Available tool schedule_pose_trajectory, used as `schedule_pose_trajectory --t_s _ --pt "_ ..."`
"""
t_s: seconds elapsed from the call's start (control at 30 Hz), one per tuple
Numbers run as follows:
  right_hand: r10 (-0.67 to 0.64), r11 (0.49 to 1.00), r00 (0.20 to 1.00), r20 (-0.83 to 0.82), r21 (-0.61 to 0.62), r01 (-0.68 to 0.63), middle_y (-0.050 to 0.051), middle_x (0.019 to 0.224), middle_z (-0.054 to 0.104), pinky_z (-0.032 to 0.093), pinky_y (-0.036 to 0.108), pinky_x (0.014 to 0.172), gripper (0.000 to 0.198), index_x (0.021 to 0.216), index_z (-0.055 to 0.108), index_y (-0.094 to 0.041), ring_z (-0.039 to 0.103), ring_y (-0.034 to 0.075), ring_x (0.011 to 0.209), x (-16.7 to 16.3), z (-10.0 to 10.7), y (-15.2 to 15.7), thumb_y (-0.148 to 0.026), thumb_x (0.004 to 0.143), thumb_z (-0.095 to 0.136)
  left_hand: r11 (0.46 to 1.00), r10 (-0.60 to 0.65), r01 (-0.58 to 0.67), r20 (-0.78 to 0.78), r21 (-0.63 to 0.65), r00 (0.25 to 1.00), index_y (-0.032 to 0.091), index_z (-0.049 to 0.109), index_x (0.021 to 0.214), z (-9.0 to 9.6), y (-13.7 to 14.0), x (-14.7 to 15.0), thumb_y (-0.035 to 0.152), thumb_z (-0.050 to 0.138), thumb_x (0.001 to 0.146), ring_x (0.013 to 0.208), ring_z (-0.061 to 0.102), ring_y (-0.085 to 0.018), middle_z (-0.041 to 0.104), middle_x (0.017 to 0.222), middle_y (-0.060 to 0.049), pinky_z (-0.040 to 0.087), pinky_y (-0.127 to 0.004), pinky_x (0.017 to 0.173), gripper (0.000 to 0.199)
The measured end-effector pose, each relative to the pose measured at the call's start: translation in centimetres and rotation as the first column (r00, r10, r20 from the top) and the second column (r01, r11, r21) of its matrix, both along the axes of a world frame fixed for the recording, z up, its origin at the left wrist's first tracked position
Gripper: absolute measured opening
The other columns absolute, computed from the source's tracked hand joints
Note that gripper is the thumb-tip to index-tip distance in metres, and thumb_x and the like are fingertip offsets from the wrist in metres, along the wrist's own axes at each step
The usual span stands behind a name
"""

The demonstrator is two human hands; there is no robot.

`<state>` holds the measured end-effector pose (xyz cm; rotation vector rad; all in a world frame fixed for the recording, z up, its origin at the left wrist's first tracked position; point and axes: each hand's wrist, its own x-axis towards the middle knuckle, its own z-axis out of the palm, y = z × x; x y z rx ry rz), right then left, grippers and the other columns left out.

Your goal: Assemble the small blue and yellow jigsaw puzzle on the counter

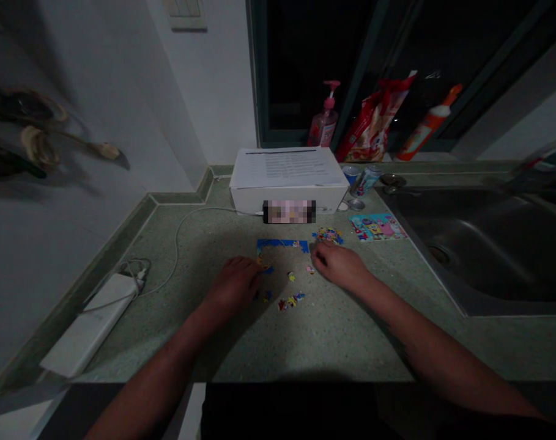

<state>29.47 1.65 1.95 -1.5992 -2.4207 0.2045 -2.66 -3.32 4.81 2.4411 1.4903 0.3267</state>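
Note:
My left hand (235,281) is closed at the left of a partly joined jigsaw puzzle (282,243), with a blue puzzle piece (268,269) at its fingertips. The joined part is a blue strip along the top, with a short run down the left side. On the right, my right hand (339,264) rests with curled fingers just below a pile of mixed puzzle pieces (331,234); whatever its fingers hold is hidden. Between the hands lie a yellow-green piece (291,276) and a pink piece (310,269). Several loose pieces (292,300) are scattered nearer me.
Behind the puzzle stands a white box (289,177) with a phone (289,211) leaning on it. A cartoon picture card (378,227) lies beside the sink (489,244). At left, a power strip (92,327) trails a white cable (177,244). Cans (366,181) stand behind.

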Motion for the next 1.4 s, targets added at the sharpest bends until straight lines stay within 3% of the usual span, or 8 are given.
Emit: schedule_pose_trajectory --t_s 0.2,0.47,0.53,0.7,1.0,1.27,1.4 --pt "0.003 1.0 1.0 -0.005 -0.008 -0.003 0.011 0.103 0.077 0.044 0.037 0.068 0.022 0.099 0.072 -0.028 0.073 0.027 0.088 0.0 0.2 0.0 -0.026 0.104 0.051 1.0 -0.013 0.011 -0.067 -0.028 0.998 0.025 0.077 0.116 0.6 -0.2 0.1 0.016 0.051 0.108 0.11 0.073 -0.032 0.081 0.114 -0.01 0.06 -0.053 0.106 0.028" --pt "0.008 1.0 1.0 -0.006 -0.023 -0.008 0.011 0.104 0.077 0.048 0.039 0.072 0.024 0.102 0.074 -0.028 0.073 0.028 0.089 0.0 0.1 0.0 -0.026 0.104 0.05 0.983 0.119 -0.111 0.051 -0.146 0.992 0.023 0.079 0.118 0.8 -0.3 -0.1 0.019 0.056 0.107 0.106 0.077 -0.032 0.082 0.116 -0.012 0.064 -0.051 0.094 0.026" --pt "0.01 1.0 1.0 -0.008 -0.02 -0.01 0.011 0.103 0.077 0.048 0.04 0.073 0.024 0.102 0.075 -0.028 0.073 0.028 0.09 -0.1 0.2 0.0 -0.026 0.104 0.051 0.982 0.095 -0.08 0.081 -0.173 0.992 0.025 0.08 0.117 1.0 -0.5 -0.1 0.018 0.062 0.105 0.101 0.078 -0.03 0.083 0.114 -0.01 0.064 -0.048 0.091 0.023" --pt "0.0 0.999 1.0 0.016 -0.041 0.0 0.011 0.105 0.077 0.047 0.038 0.072 0.024 0.102 0.075 -0.027 0.073 0.028 0.09 -0.2 0.6 0.0 -0.026 0.105 0.051 0.969 -0.104 0.121 0.089 -0.213 0.991 0.029 0.081 0.105 1.8 -1.2 0.2 0.016 0.072 0.096 0.101 0.077 -0.028 0.081 0.109 -0.006 0.063 -0.042 0.088 0.018" --pt "-0.005 0.998 0.999 0.044 -0.064 0.008 0.013 0.107 0.078 0.047 0.037 0.07 0.02 0.101 0.073 -0.025 0.074 0.028 0.092 -0.3 0.8 0.0 -0.024 0.105 0.053 0.935 -0.146 0.179 0.127 -0.307 0.981 0.025 0.078 0.104 2.2 -1.1 0.3 0.018 0.068 0.098 0.111 0.073 -0.03 0.079 0.116 -0.01 0.058 -0.045 0.097 0.014" --pt "0.022 1.0 1.0 0.009 0.003 -0.022 0.01 0.104 0.078 0.05 0.036 0.071 0.02 0.102 0.075 -0.025 0.073 0.026 0.088 -0.7 1.0 -0.4 -0.025 0.108 0.056 0.916 -0.058 0.15 0.247 -0.372 0.967 0.025 0.074 0.092 1.2 -1.1 0.6 0.018 0.071 0.091 0.097 0.071 -0.028 0.077 0.104 -0.009 0.054 -0.042 0.084 0.008" --pt "0.221 0.969 0.967 -0.129 0.139 -0.203 0.008 0.103 0.079 0.053 0.034 0.072 0.02 0.108 0.074 -0.024 0.074 0.022 0.088 -2.2 1.3 -1.9 -0.03 0.113 0.056 0.889 0.076 0.071 0.3 -0.452 0.951 0.023 0.075 0.09 0.9 -1.3 1.1 0.021 0.069 0.092 0.084 0.071 -0.025 0.078 0.091 -0.005 0.052 -0.039 0.075 0.007"
